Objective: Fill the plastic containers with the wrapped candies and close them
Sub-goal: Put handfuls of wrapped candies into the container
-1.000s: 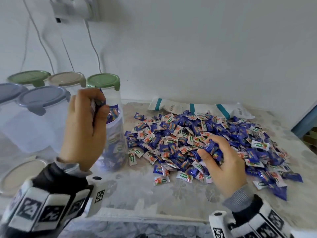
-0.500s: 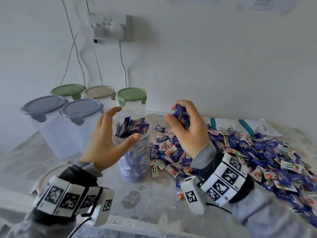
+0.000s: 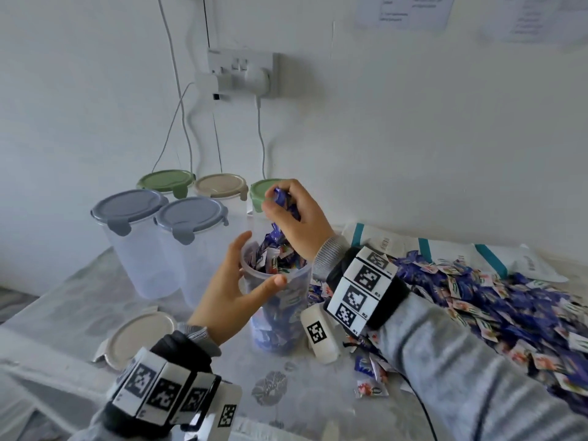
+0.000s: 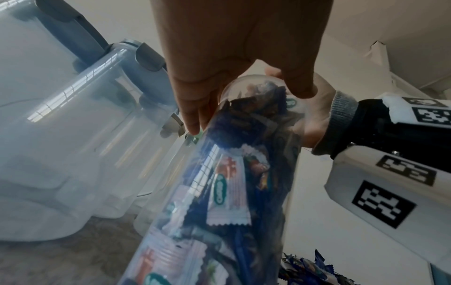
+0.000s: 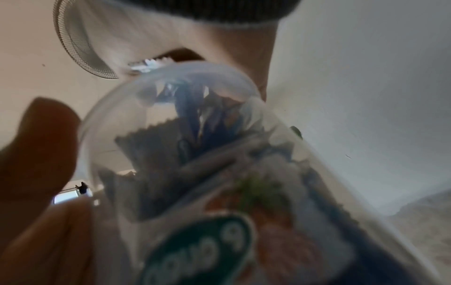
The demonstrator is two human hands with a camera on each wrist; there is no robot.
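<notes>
- Open container [image 3: 280,316] stands upright on the table [image 3: 95,281], roughly dead centre of the head view, already stuffed with wrapped candies nearly up to the rim.
- Left hand [image 3: 229,297] is spread wide around the container's mouth from about 8 o'clock, thumb on the near side of the rim, fingers reaching round the far side. Looks like it's cupping more than squeezing.
- Right hand [image 3: 297,218] sits right above the opening, at 12 o'clock from the container, fingers bunched round a handful of candies [image 3: 283,202], blue wrappers poking out top and bottom.
- The big candy pile [image 3: 496,310] sprawls over the table out at 3 o'clock, with a few strays near the right wrist.
- Closed containers: two with grey-blue lids [image 3: 191,214] at 10 o'clock, then green [image 3: 165,179], beige [image 3: 221,185] and another green one behind at 11 to 12.
- A loose beige lid [image 3: 136,338] lies flat on the table at 8 o'clock, just left of the left wrist.
- White bag with teal stripes [image 3: 445,253] lies behind the pile, by the wall.
</notes>
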